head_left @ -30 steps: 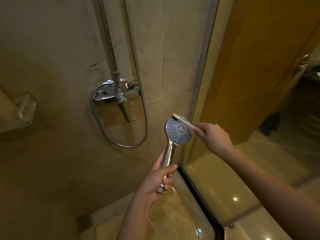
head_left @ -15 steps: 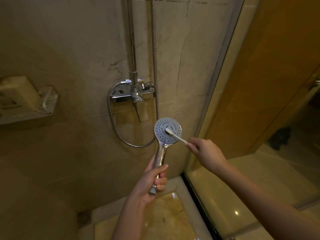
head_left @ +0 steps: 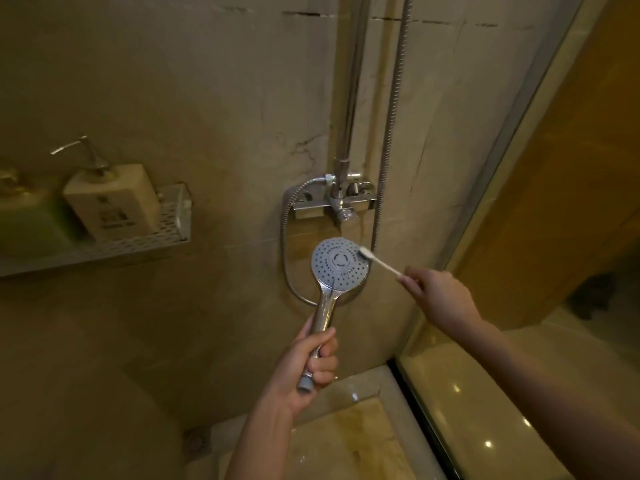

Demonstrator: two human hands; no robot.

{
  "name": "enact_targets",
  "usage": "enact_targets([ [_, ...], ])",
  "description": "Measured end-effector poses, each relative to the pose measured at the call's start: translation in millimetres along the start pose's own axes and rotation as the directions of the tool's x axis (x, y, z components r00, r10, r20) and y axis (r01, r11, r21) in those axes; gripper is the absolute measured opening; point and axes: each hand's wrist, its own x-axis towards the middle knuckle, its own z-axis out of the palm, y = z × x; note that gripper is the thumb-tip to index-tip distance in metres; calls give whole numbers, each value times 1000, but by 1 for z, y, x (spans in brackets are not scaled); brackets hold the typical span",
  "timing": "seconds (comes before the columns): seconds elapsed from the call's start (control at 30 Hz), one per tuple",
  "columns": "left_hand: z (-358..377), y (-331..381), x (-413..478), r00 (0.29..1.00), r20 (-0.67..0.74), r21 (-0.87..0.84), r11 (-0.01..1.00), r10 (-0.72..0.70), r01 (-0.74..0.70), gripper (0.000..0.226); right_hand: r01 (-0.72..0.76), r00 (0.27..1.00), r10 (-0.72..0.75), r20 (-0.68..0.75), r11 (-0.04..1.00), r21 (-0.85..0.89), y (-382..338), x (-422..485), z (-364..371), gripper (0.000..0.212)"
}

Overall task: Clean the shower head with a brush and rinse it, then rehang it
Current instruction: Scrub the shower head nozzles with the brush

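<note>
- Left hand point(head_left: 304, 362), nearest, centre-low: fingers and thumb wrapped round the lower chrome handle of the shower head point(head_left: 339, 263). Grip is unchanged from 0.5 s ago.
- Shower head is held upright in front of the wall, off its hanger, with the grey nozzle face turned toward the camera. The grey end of the handle sticks out below the fist.
- Brush point(head_left: 379, 261): a thin white stick with a small bristle head. The bristles now touch the upper right rim of the nozzle face. At 0.5 s ago they sat at the face's centre, and at 1.0 s ago at its top edge.
- Right hand point(head_left: 440, 292), right of the head: fingertips pinch the far end of the brush handle. The arm reaches in from the lower right.
- Hose point(head_left: 391, 133) hangs down the wall and loops behind the shower head to the chrome mixer point(head_left: 334, 202), just above the head.
- Far left: perforated metal shelf point(head_left: 138, 244) holding a cream pump bottle point(head_left: 114, 202). More of the shelf shows than before, and the pump bottle was not visible earlier.
- Right: glass partition point(head_left: 485, 237).
</note>
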Motion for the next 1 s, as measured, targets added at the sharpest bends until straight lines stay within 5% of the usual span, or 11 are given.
enact_targets([
  [0.37,-52,49,-23,996,-92,5,1000,-1,2,14,139,985,-140,101,990,13,-82,18,28,31],
  [0.63,-72,68,-35,988,-154,53,998,-25,34,27,443,874,-484,27,819,364,-201,32,-1,32],
  [0.77,-77,70,-42,983,-181,89,995,-24,41,29,582,789,-614,4,750,313,-265,59,-1,19],
  [1.0,-90,77,-50,973,-230,74,996,-32,51,26,758,651,-759,4,650,53,-361,99,28,26],
])
